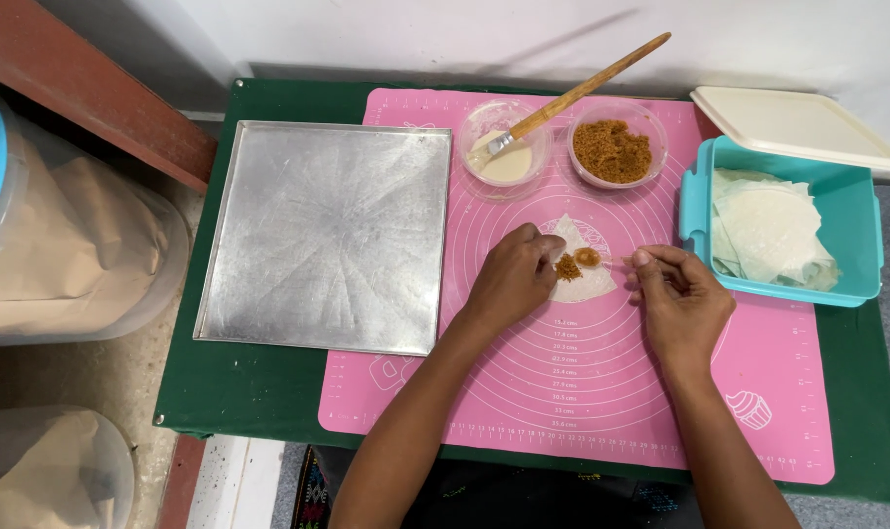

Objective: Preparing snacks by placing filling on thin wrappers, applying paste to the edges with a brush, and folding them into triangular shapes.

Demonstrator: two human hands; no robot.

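Two bare hands meet over a small, thin, white triangular pastry wrapper [584,263] that lies flat near the middle of the pink silicone baking mat [582,392], with its point toward the far side and its wider edge toward the near side. The left hand [511,279] lies at the wrapper's left edge, fingers curled down onto it and touching the sheet beside a little heap of brown crumbly filling [567,266]; whether those fingers pinch the edge or only press it flat cannot be told. The right hand [678,294] sits just right of the wrapper, not resting on it, its thumb and fingertips drawn together as in a pinch, though nothing can be made out between them. A small round golden-brown piece [588,257] sits on the wrapper just right of the crumbs, between the two hands, so the left hand is the nearer one to the filling. The wrapper looks soft, pale and slightly translucent. Farther off stand a clear bowl of pale liquid [508,157] with a wooden-handled brush [582,90] resting in it, and a clear bowl of brown crumbs [613,149]. A teal plastic box of stacked wrappers [788,235] stands to the right, and a square metal baking tray [327,235] to the left.
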